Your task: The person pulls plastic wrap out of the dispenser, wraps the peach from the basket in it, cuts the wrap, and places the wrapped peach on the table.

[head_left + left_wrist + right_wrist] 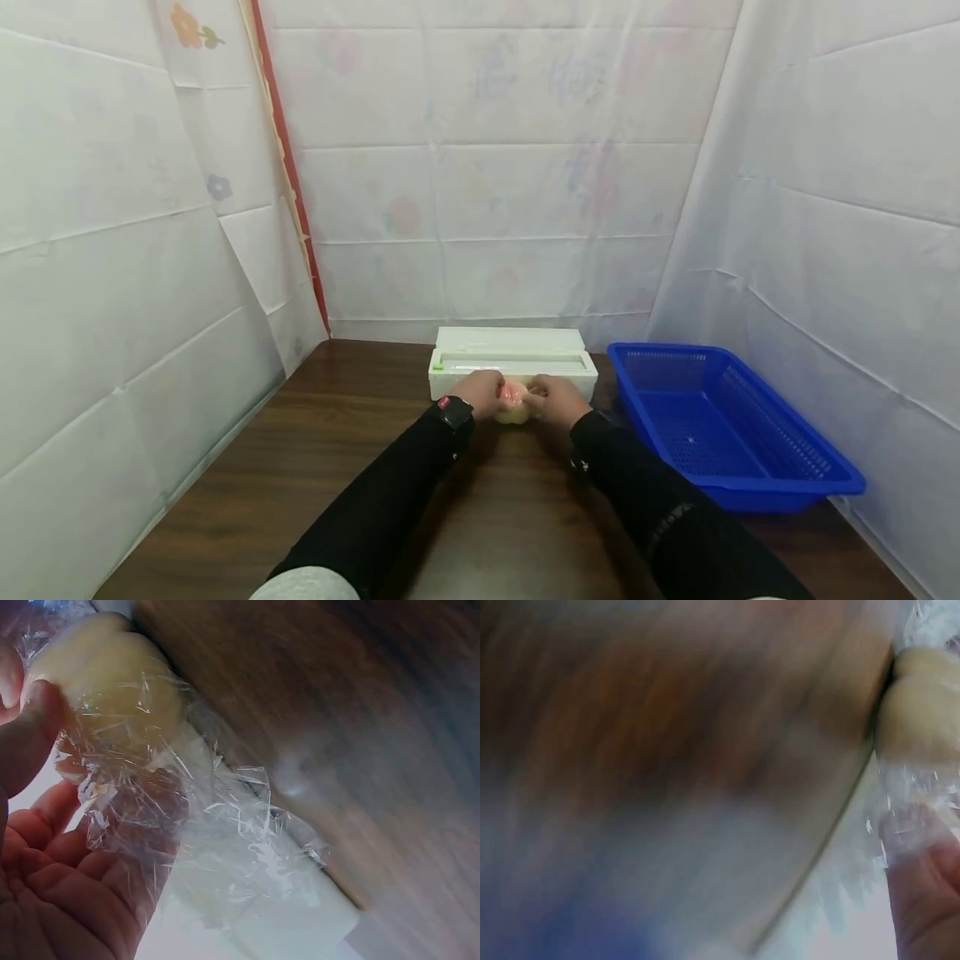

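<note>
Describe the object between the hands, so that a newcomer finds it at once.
On the brown table, find the white box. At its near side, the left hand and right hand hold the object. Unlike the box, it is rounded, yellow and pink, under clear film.

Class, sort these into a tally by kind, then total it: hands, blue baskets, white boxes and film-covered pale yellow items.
Hands: 2 (left hand, right hand)
Blue basket: 1
White box: 1
Film-covered pale yellow item: 1
Total: 5
</note>
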Tool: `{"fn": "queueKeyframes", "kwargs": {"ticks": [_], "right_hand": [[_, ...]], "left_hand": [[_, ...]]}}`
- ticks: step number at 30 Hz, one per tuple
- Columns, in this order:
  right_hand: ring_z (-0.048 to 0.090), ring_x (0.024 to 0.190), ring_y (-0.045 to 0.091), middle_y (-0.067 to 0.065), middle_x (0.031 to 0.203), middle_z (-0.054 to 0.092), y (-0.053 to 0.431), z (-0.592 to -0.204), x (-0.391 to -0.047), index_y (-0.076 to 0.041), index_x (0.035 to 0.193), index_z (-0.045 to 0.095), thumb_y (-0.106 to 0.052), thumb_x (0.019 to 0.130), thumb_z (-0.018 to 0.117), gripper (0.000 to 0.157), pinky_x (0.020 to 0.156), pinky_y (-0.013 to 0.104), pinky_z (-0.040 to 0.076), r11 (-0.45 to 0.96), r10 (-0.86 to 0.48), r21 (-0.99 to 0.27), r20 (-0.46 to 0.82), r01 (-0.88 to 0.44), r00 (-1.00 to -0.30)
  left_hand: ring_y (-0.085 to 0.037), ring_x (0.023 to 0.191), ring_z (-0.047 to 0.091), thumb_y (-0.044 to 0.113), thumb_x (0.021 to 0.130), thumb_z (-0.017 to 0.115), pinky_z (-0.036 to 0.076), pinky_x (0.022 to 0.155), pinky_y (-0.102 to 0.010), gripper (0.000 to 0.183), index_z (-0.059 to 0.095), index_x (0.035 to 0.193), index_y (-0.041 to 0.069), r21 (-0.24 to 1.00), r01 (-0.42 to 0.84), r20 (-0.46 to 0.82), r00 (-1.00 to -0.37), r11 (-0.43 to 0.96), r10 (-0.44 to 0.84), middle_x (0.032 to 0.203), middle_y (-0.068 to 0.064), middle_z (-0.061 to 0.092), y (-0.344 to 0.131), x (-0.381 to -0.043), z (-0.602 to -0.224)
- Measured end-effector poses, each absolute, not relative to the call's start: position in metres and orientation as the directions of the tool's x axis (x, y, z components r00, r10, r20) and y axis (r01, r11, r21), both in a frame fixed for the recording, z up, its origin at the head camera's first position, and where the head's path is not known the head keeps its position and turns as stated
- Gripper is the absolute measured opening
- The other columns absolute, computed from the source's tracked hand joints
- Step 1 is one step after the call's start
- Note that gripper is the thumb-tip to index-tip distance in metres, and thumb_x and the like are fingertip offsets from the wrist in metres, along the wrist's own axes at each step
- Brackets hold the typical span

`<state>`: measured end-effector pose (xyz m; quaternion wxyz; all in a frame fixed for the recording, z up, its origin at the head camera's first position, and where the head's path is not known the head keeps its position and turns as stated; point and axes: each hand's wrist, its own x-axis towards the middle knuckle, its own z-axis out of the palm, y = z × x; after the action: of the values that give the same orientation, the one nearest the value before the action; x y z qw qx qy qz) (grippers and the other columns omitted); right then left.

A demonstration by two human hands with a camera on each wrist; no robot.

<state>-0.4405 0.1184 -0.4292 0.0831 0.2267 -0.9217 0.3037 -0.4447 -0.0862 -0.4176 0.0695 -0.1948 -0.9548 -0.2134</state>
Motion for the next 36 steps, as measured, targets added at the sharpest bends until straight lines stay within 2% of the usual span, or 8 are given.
{"fn": "queueKeyframes", "kwargs": {"ticks": [2,6,10,12,15,21,29,36], "right_hand": [[0.075,0.101,0.032,0.014,0.106,0.080,0.121,-0.426,-0.437,-0.004,0.105,0.078,-0.010,0.100,0.072,0.010,0.091,0.047,0.058,0.749,-0.358,-0.438,0.364,-0.497,-0.860],[0.075,0.106,0.034,0.015,0.108,0.079,0.115,-0.421,-0.427,0.000,0.110,0.079,0.005,0.094,0.070,0.019,0.096,0.049,0.058,0.766,-0.404,-0.257,0.520,-0.589,-0.753],[0.074,0.096,0.029,0.010,0.098,0.078,0.099,-0.424,-0.419,-0.002,0.100,0.079,0.010,0.089,0.072,0.017,0.088,0.045,0.060,0.719,-0.540,-0.034,0.602,-0.694,-0.588],[0.073,0.086,0.024,0.005,0.089,0.076,0.091,-0.427,-0.415,-0.006,0.092,0.078,0.010,0.088,0.073,0.017,0.080,0.040,0.060,0.725,-0.577,0.064,0.600,-0.686,-0.554],[0.068,0.077,0.019,0.001,0.080,0.071,0.082,-0.431,-0.409,-0.010,0.083,0.076,0.012,0.085,0.072,0.022,0.072,0.035,0.056,0.752,-0.574,0.100,0.586,-0.652,-0.572],[0.059,0.067,0.017,0.001,0.070,0.065,0.077,-0.433,-0.408,-0.013,0.069,0.067,0.007,0.087,0.072,0.027,0.064,0.033,0.049,0.758,-0.520,-0.022,0.583,-0.652,-0.624],[0.067,0.083,0.024,0.006,0.087,0.070,0.079,-0.424,-0.412,-0.008,0.083,0.074,0.001,0.084,0.084,0.014,0.076,0.039,0.057,0.719,-0.511,-0.140,0.557,-0.681,-0.655],[0.059,0.078,0.019,0.006,0.095,0.064,0.075,-0.428,-0.414,-0.014,0.090,0.069,-0.005,0.088,0.085,0.018,0.071,0.035,0.051,0.762,-0.504,-0.148,0.476,-0.631,-0.720]], "left_hand": [[-0.017,0.074,0.057,0.022,0.086,0.088,0.048,0.072,-0.034,0.025,0.067,0.089,0.008,0.354,0.404,0.219,-0.913,0.844,0.345,0.081,-0.001,0.065,-0.085,-0.444,-0.418],[-0.017,0.072,0.056,0.026,0.086,0.087,0.047,0.069,-0.033,0.024,0.070,0.081,0.011,0.201,0.408,0.245,-0.901,0.891,0.358,0.082,0.001,0.063,-0.081,-0.440,-0.420],[-0.022,0.072,0.059,0.028,0.087,0.086,0.051,0.068,-0.036,0.025,0.074,0.072,0.011,0.037,0.433,0.317,-0.860,0.900,0.401,0.083,-0.003,0.065,-0.077,-0.433,-0.418],[-0.023,0.072,0.061,0.024,0.089,0.083,0.054,0.069,-0.037,0.026,0.072,0.069,0.011,-0.011,0.451,0.336,-0.839,0.892,0.428,0.080,-0.003,0.068,-0.076,-0.429,-0.416],[-0.018,0.070,0.064,0.016,0.089,0.078,0.057,0.072,-0.035,0.030,0.065,0.063,0.011,-0.070,0.460,0.346,-0.821,0.885,0.454,0.071,-0.002,0.069,-0.075,-0.425,-0.415],[-0.015,0.064,0.062,0.011,0.086,0.077,0.057,0.067,-0.034,0.036,0.059,0.055,0.013,-0.119,0.436,0.393,-0.804,0.892,0.446,0.065,0.000,0.069,-0.075,-0.421,-0.414],[-0.014,0.066,0.064,0.011,0.089,0.078,0.059,0.072,-0.034,0.027,0.069,0.063,0.012,-0.061,0.409,0.361,-0.841,0.911,0.402,0.068,0.000,0.071,-0.078,-0.425,-0.409],[-0.011,0.064,0.053,0.015,0.091,0.080,0.050,0.066,-0.030,0.026,0.069,0.067,0.013,0.021,0.445,0.276,-0.863,0.895,0.423,0.069,0.002,0.067,-0.082,-0.427,-0.413]]}}
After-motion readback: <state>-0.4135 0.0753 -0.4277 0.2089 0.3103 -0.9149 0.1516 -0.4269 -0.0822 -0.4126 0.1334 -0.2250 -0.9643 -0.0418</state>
